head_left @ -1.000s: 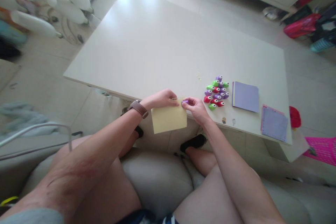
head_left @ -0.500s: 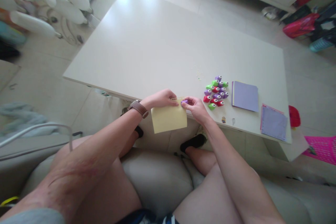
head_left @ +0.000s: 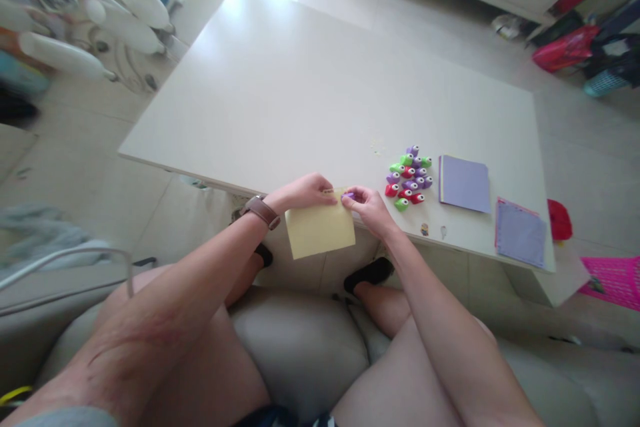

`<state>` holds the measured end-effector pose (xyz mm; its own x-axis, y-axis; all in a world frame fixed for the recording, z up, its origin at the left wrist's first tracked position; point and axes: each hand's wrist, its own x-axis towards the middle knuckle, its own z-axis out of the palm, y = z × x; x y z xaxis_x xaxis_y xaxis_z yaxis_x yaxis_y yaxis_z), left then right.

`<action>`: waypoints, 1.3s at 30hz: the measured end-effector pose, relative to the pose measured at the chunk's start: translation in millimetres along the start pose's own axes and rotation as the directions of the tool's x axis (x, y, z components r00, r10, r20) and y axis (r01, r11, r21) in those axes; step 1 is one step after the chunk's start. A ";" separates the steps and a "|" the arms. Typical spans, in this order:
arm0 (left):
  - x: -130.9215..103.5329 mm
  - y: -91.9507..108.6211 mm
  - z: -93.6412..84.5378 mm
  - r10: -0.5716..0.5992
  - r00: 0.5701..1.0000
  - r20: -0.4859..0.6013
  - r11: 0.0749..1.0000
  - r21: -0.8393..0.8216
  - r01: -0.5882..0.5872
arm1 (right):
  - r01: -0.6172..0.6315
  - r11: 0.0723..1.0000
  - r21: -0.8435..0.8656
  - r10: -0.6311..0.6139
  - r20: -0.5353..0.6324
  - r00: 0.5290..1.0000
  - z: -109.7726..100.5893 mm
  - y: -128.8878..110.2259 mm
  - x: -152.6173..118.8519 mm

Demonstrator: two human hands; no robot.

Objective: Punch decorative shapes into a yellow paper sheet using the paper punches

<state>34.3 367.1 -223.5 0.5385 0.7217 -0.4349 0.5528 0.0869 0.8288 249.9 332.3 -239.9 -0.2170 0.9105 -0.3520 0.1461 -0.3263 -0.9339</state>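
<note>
A yellow sheet of paper (head_left: 321, 232) hangs over the near edge of the white table. My left hand (head_left: 311, 191), with a brown watch on its wrist, pinches the sheet's top edge. At the sheet's top right corner, my right hand (head_left: 369, 205) is closed on a small purple punch (head_left: 349, 196), which is partly hidden by the fingers. Several purple, green and red punches (head_left: 410, 185) stand grouped on the table right of my right hand. Tiny paper bits (head_left: 377, 147) lie behind them.
Right of the punches is a stack of purple paper (head_left: 465, 183), with another purple stack (head_left: 520, 233) at the table's right end. Two small items, a sticker-like piece (head_left: 425, 229) and a pale one (head_left: 443, 231), lie near the front edge of the white table (head_left: 300, 93).
The whole view has shifted slightly. Both hands keep their hold on the sheet and the purple punch, with no other clear movement.
</note>
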 end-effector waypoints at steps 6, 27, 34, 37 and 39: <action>0.1 -1.8 -1.5 -0.004 1.000 0.008 0.998 -0.059 0.005 | -0.031 0.998 0.060 0.029 0.019 0.999 -4.4 -6.0 -1.3; -2.9 -2.9 -5.1 -0.041 0.998 0.041 0.992 -0.114 0.046 | -0.049 0.947 0.318 0.070 -0.053 0.996 -20.7 -14.4 3.8; -5.7 -0.3 -9.5 -0.063 0.995 -0.082 0.989 0.131 0.074 | -0.080 0.922 0.379 0.131 -0.110 0.985 -28.8 -13.6 6.5; -7.1 -0.3 -9.9 -0.029 0.980 -0.197 0.940 0.328 0.094 | -0.065 0.943 0.326 0.118 -0.144 0.983 -29.0 -11.8 7.9; -7.6 -1.2 -8.9 -0.007 0.966 -0.259 0.899 0.421 0.119 | -0.054 0.967 0.248 0.100 -0.177 0.979 -28.2 -9.5 9.4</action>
<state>23.9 367.5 -218.0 0.3516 0.8743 -0.3345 0.8288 -0.1247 0.5454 273.7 351.1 -232.6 -0.0268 0.9038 -0.4271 -0.0860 -0.4278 -0.8998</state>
